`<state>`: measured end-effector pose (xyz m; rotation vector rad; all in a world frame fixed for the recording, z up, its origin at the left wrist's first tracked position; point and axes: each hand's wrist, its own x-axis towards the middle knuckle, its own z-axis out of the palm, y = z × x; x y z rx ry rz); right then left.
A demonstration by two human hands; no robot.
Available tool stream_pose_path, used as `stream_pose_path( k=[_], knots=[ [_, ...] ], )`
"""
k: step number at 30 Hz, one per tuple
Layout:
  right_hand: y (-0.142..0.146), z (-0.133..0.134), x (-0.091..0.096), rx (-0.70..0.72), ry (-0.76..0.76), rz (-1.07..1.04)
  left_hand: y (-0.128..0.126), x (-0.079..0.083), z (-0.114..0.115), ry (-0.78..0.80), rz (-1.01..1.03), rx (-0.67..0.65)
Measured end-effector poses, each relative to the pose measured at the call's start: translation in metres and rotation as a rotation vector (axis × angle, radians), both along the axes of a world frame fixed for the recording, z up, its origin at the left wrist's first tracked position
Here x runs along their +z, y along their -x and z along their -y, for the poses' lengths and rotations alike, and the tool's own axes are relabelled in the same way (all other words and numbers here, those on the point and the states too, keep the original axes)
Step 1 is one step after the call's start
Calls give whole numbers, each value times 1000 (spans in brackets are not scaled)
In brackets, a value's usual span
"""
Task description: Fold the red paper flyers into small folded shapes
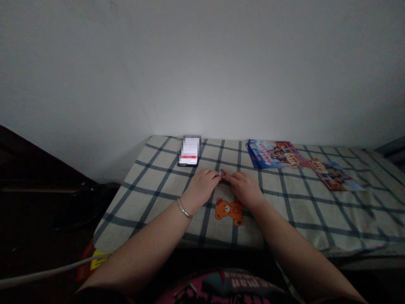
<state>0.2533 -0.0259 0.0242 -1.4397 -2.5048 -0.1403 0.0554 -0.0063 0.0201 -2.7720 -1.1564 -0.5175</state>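
Near the middle of the checked cloth, my left hand (203, 184) and my right hand (246, 188) almost meet. Between their fingertips is a small, colourfully printed piece (223, 173), blue and reddish, perhaps folded paper or a wrapper. Both hands are closed on it, one at each end, and the fingers cover most of it, so its exact kind does not show. A silver bangle (184, 208) circles my left wrist. Just below the hands, an orange teddy bear picture (230, 211) lies flat on the cloth, partly behind my right hand.
A phone (190, 150) with a lit screen lies behind my left hand, near the wall (202, 71). Glossy printed sheets (275, 154) overlap at the back right, with another sheet (337, 174) beside them. The checked tablecloth (152, 173) has its left edge above a dark floor area.
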Motion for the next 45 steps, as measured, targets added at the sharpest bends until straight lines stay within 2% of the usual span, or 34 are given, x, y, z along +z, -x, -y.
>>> stream_pose_path(
  k=[3, 6, 13, 17, 23, 31, 37, 45],
  knots=[
    [-2, 1, 4, -118, -15, 16, -5, -2, 4, 36, 45, -83],
    [-4, 1, 4, -172, -42, -9, -9, -5, 9, 69, 57, -120],
    [-1, -2, -5, -24, -40, -84, -12, -6, 14, 44, 53, -55],
    [1, 0, -3, -87, -1, -119, -13, -1, 16, 52, 17, -7],
    [4, 4, 8, -180, 24, -43, -13, 3, 19, 42, -10, 45],
    [0, 1, 7, -172, 34, -42, -14, 16, 24, 20, -32, 109],
    [-3, 5, 6, -110, 32, -89, -13, 16, 21, 16, -26, 119],
    [2, 5, 12, -173, 25, -13, -11, 21, 23, 33, -33, 113]
  ],
)
